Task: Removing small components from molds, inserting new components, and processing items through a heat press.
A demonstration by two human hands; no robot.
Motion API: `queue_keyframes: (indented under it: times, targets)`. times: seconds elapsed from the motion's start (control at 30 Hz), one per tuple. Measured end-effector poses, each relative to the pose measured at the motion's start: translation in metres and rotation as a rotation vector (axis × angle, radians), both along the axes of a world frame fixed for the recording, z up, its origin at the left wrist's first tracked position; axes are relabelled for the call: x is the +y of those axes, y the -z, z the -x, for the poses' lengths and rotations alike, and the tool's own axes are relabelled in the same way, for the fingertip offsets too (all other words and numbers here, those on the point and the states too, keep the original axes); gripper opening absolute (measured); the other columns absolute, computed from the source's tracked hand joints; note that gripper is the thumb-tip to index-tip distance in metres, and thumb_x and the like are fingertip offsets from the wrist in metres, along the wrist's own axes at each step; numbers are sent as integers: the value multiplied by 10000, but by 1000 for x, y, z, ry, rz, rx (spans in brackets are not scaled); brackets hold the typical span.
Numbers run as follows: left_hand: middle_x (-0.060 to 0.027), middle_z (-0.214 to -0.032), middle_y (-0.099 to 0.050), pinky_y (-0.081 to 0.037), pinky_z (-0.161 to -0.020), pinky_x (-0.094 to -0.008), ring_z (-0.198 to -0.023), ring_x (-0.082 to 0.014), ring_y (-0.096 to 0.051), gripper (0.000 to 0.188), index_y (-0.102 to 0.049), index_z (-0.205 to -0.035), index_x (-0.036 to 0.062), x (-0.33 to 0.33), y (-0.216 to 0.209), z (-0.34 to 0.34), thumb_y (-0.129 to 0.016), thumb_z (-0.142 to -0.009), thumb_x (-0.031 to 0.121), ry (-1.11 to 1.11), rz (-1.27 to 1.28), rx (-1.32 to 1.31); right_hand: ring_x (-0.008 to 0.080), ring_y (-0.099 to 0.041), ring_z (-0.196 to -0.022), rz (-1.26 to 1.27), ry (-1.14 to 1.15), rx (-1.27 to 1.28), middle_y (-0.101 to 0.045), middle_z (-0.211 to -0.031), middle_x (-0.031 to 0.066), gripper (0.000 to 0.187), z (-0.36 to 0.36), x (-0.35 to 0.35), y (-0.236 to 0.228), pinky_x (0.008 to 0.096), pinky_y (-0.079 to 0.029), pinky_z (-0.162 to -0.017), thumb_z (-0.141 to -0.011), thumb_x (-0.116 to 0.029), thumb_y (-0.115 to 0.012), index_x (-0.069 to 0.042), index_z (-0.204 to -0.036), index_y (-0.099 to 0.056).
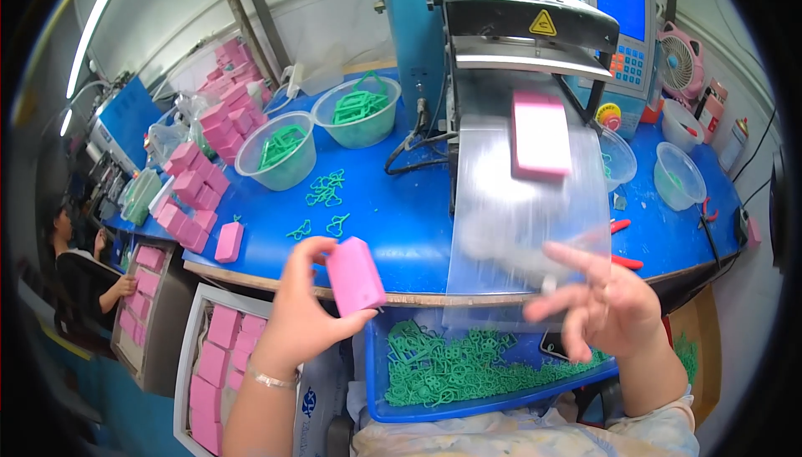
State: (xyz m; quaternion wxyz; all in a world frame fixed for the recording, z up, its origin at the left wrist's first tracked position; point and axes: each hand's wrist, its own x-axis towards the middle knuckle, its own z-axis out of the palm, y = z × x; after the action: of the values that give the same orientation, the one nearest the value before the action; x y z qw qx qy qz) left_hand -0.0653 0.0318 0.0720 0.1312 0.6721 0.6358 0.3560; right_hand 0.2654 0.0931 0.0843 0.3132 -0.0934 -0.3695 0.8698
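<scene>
My left hand point(302, 323) grips a pink rectangular block point(354, 276) between thumb and fingers, just in front of the table edge. To the right, my right hand point(614, 307) is open with its fingers spread, over the front of a shiny clear-looking plate point(489, 198). A whitish smear by its fingertips is too blurred to make out. Farther back on the plate lies a second block, pink with a pale top point(541, 135), in front of the press machine point(530, 31). Small green plastic pieces point(326, 190) lie on the blue tabletop beyond my left hand.
A blue bin point(376, 373) of green pieces stands below the table edge. Round tubs point(276, 169) hold green frames. Pink blocks point(196, 181) are stacked at left, with more in a white crate point(188, 340). Red-handled pliers point(622, 263) lie right. Another person point(83, 265) sits far left.
</scene>
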Motion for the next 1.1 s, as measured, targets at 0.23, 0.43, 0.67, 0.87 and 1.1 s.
queue_keyframes:
  times: [0.23,0.43,0.67,0.87,1.1]
  targets:
    - [-135,-1144,-475,-313,-997,-430,-1129,-288,-451,806,-380,-1177,26,-3,-32,-53,-798,-500,151,336,-248,34,231,-647,-705,181,-461,-233,-533,-1146,276,586,30,-21,18,257,-498,-571,-908,-98,-431,-42,-1412,-136]
    - [-144,-1135,-472,-393,-926,-356,-1059,-276,-493,783,-401,-1164,-1,20,-4,-38,-820,-520,155,149,12,-7,201,-624,-710,303,-600,-200,-499,-1171,306,584,40,-41,37,273,-489,-616,-922,-80,-411,-32,-1416,-102]
    - [-135,-1146,-484,-342,-949,-484,-1095,-316,-480,593,-490,-1046,89,-8,-3,-39,-810,-566,226,153,-348,165,183,-616,-817,244,-592,-182,-496,-1218,239,592,39,-44,60,261,-491,-689,-928,-85,-414,-56,-1423,-91]
    - [-86,-1166,-477,-306,-972,-605,-1158,-341,-424,413,-575,-983,225,-33,3,-56,-769,-620,260,310,-467,260,148,-574,-924,-195,-422,-362,-563,-1143,125,426,43,-50,88,267,-479,-757,-937,-121,-437,-64,-1346,-332]
    - [-110,-1199,-468,-372,-937,-557,-1161,-354,-420,414,-574,-1012,209,-31,14,-54,-756,-642,233,327,-633,257,122,-568,-867,-426,-404,-464,-605,-1051,104,361,40,-47,98,260,-482,-725,-934,-152,-463,-41,-1274,-419]
